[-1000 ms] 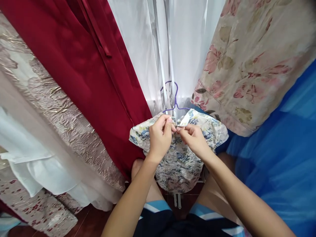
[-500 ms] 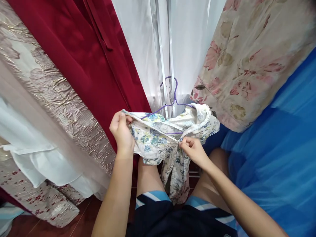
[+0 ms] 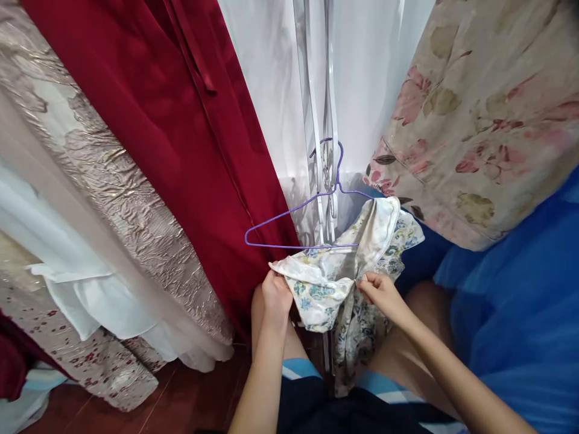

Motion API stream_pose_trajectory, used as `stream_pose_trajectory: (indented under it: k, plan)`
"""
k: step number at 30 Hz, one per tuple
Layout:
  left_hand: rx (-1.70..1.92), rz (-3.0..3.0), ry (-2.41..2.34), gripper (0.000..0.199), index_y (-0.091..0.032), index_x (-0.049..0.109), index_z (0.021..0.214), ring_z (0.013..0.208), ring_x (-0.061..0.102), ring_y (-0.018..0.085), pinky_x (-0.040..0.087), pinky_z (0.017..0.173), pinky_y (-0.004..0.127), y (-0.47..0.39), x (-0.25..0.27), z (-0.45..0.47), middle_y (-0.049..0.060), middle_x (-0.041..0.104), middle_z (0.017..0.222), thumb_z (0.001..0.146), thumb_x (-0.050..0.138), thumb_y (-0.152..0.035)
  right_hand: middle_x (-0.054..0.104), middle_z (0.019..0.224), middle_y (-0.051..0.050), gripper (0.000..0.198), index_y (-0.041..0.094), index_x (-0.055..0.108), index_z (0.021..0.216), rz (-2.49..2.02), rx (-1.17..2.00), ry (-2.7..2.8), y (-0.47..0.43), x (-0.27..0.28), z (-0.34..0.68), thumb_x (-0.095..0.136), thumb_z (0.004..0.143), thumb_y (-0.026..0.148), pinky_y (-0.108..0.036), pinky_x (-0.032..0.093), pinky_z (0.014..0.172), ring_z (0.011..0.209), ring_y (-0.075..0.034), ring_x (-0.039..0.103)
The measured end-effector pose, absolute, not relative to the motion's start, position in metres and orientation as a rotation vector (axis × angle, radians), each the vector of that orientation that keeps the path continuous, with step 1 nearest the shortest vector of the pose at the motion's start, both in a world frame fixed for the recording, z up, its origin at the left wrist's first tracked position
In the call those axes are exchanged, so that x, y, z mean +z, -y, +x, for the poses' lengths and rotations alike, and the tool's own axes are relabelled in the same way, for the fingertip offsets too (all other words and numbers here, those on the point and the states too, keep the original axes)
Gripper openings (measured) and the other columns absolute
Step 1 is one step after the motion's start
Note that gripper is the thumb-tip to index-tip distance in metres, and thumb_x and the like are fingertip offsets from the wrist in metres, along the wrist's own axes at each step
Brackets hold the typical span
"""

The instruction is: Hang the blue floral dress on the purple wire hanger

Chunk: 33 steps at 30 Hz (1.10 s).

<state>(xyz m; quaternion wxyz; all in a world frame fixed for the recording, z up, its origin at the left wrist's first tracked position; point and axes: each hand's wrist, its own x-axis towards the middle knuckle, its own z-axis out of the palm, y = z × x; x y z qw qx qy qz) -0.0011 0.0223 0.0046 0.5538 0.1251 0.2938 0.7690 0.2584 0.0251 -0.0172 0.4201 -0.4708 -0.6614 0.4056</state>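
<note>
Pinching it at two places, we hold the floral garment [image 3: 319, 301] by its edges: our right hand [image 3: 382, 294] presses thumb and finger together where two pale-trimmed edges meet, and our left hand [image 3: 277, 293] grips the outer left corner, though we cannot tell how its hidden fingers lie behind the fabric. Between our hands the white cloth, with its blue and yellow flowers, sags in a loose fold, and below our right hand the rest hangs in a narrow bunch down between our legs [image 3: 295, 346]. We see it just right of the middle, its right shoulder over the right arm of a purple hanger [image 3: 289, 212]. The hanger's left arm stands bare, and its lower bar runs across above our left hand toward the garment's opening.

Behind the hanger we see a white drape [image 3: 266, 72], with narrow pale straps [image 3: 332, 102] hanging down by the hook. To the left hang a long red garment [image 3: 149, 120], a crinkled pinkish one [image 3: 126, 163] with a metallic sheen, and a white ruffle [image 3: 85, 295]. On our right are a beige garment [image 3: 474, 120] printed with pink flowers and, lower down, blue fabric [image 3: 520, 289]. Beneath us are our dark shorts [image 3: 307, 410] and a reddish-brown floor [image 3: 190, 392].
</note>
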Motion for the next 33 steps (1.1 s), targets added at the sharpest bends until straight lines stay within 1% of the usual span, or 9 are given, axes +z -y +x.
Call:
stream_pose_trajectory:
  k: [4,8,10,15,19,22,27,30,33]
  plan:
    - [1.741,0.496,-0.534,0.008,-0.017,0.064,0.085,0.091,0.064,0.018,0.05,0.085,0.029,0.004,0.012,0.029,0.005,0.066,0.091,0.089,0.06,-0.021,0.04,0.049,0.005,0.03,0.023,0.036,0.058,-1.325,0.831,1.657,-0.04,-0.046,0.282,0.05,0.083,0.034,-0.025,0.028,0.051,0.049,-0.012,0.038]
    - [1.638,0.984,-0.702,0.021,-0.017,0.064,0.088,0.087,0.059,0.017,0.046,0.079,0.025,0.025,0.025,0.057,0.004,0.062,0.089,0.094,0.061,-0.037,0.049,0.052,0.0,0.025,0.022,0.046,0.059,-1.44,0.747,1.699,-0.042,-0.065,0.287,0.053,0.081,0.032,-0.03,0.036,0.058,0.055,-0.018,0.048]
    - [1.564,1.254,-0.878,0.026,-0.017,0.066,0.09,0.085,0.056,0.017,0.044,0.078,0.025,0.034,0.029,0.067,0.004,0.062,0.088,0.096,0.058,-0.041,0.06,0.067,-0.005,0.011,0.019,0.057,0.072,-1.484,0.678,1.698,-0.036,-0.064,0.283,0.058,0.076,0.029,-0.035,0.042,0.068,0.068,-0.024,0.056]
    - [1.427,1.573,-1.002,0.028,-0.018,0.067,0.099,0.088,0.058,0.018,0.044,0.082,0.027,0.048,0.035,0.082,0.004,0.063,0.09,0.101,0.048,-0.038,0.065,0.111,-0.011,0.043,0.016,0.061,0.112,-1.133,0.83,1.913,0.0,-0.021,0.269,0.062,0.069,0.016,-0.042,0.042,0.099,0.106,-0.028,0.057]
    - [1.395,1.592,-0.957,0.026,-0.018,0.068,0.099,0.095,0.061,0.021,0.045,0.089,0.03,0.053,0.036,0.088,0.007,0.066,0.097,0.1,0.05,-0.036,0.067,0.095,-0.004,0.024,0.016,0.067,0.1,-0.708,1.543,1.954,0.029,0.018,0.255,0.067,0.076,0.019,-0.035,0.048,0.09,0.09,-0.022,0.06]
    - [1.379,1.518,-0.873,0.023,-0.02,0.067,0.111,0.101,0.061,0.021,0.045,0.093,0.031,0.056,0.032,0.087,0.007,0.066,0.106,0.097,0.057,-0.035,0.065,0.084,-0.002,0.02,0.014,0.067,0.09,-0.722,1.631,1.698,0.039,0.028,0.244,0.07,0.082,0.032,-0.03,0.048,0.08,0.078,-0.018,0.056]
    - [1.268,1.261,-0.62,0.068,-0.03,0.041,0.148,0.127,0.05,0.024,0.038,0.109,0.036,0.069,0.011,0.074,0.009,0.054,0.134,0.088,0.07,-0.042,0.056,0.075,0.0,0.03,0.015,0.067,0.086,-0.739,1.739,1.445,0.055,0.038,0.241,0.076,0.079,0.043,-0.023,0.043,0.064,0.069,-0.013,0.048]
    - [0.973,1.27,-0.626,0.046,-0.019,0.066,0.123,0.103,0.061,0.023,0.046,0.095,0.034,0.082,-0.002,0.061,0.01,0.065,0.109,0.087,0.07,-0.047,0.053,0.07,0.0,0.032,0.013,0.065,0.081,-0.625,1.767,1.522,0.063,0.053,0.252,0.078,0.077,0.042,-0.021,0.039,0.057,0.063,-0.011,0.044]
    - [0.831,1.421,-0.705,0.039,-0.013,0.072,0.091,0.079,0.06,0.02,0.046,0.074,0.029,0.089,-0.002,0.043,0.007,0.064,0.083,0.084,0.07,-0.051,0.053,0.068,-0.001,0.028,0.012,0.064,0.077,-0.538,1.719,1.687,0.065,0.07,0.265,0.078,0.077,0.037,-0.022,0.036,0.054,0.06,-0.01,0.043]
